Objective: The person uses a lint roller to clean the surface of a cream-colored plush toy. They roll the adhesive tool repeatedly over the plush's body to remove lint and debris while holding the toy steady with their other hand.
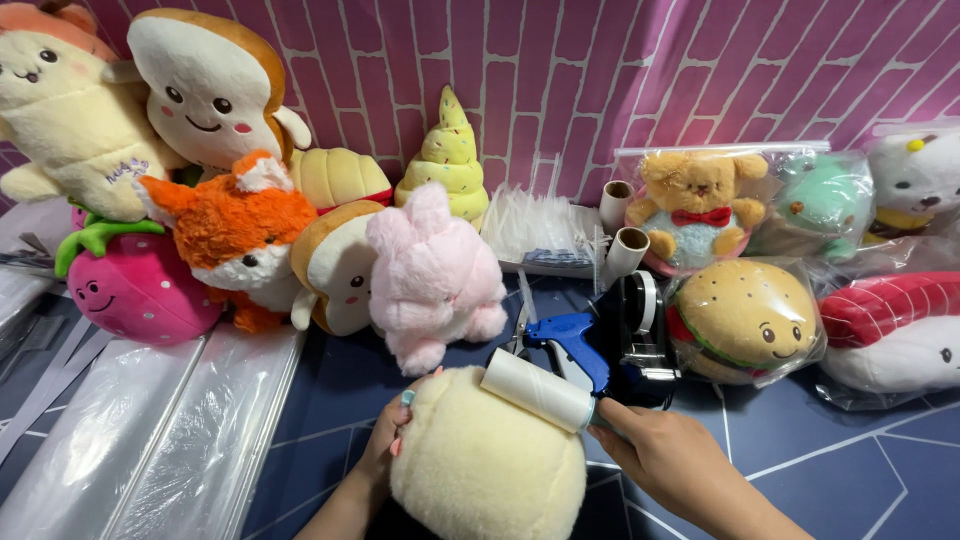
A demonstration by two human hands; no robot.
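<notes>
While both hands are busy on it, the scene reads as follows.

Thing in hand: a cream plush toy (pixel 487 465), round and fuzzy, low in the middle of the view on the dark blue table (pixel 800 440).
Left hand (pixel 385 450): pressed against the plush's left flank, fingers curled onto the pile; the grip is closed lightly on the toy, steadying it.
Right hand (pixel 665 462): wrapped around the handle of a lint roller (pixel 537 389), whose white roll lies on the plush's upper right side; grip closed firmly on the handle.
How it will likely handle: light, soft, squashy; it should give under pressure and may roll, so a hold on the flank looks sensible. Not fragile, not slippery.
Roller: stiff, light; best held by the handle, away from the roll.
Nearby: blue tagging gun (pixel 570 342) and black tape dispenser (pixel 640 335) just beyond the roller; pink bunny plush (pixel 435 275) behind; bagged burger plush (pixel 745 318) to the right.
</notes>
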